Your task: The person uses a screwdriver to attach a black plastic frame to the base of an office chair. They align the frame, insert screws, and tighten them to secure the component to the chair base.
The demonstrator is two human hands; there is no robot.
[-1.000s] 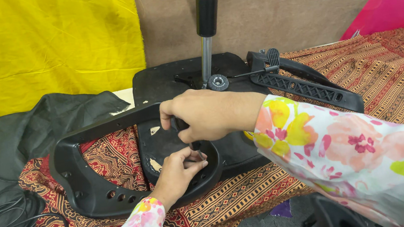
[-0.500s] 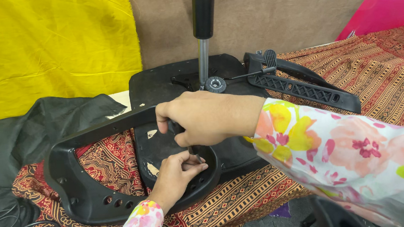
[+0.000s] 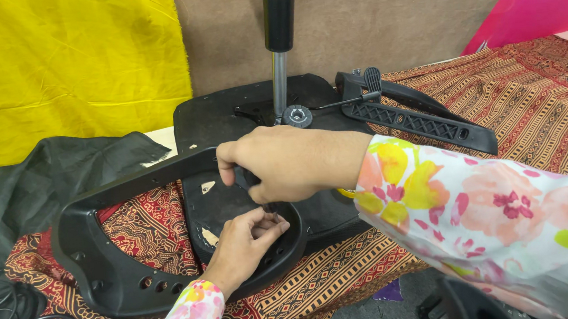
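Right hand (image 3: 284, 163) clenched on black armrest (image 3: 131, 230) – left hand (image 3: 247, 243) pinching small part, unclear

1. The scene is bright and evenly lit, with soft light and no hard glare.
2. Shadows are faint; a soft one sits under the right hand (image 3: 291, 162) on the black chair seat (image 3: 224, 116).
3. The metal post (image 3: 280, 76) carries a thin sheen.
4. The floral sleeve (image 3: 513, 227) nearest the camera looks slightly soft.
5. The yellow cloth (image 3: 60, 70) stays sharp and shows no washed-out patches.
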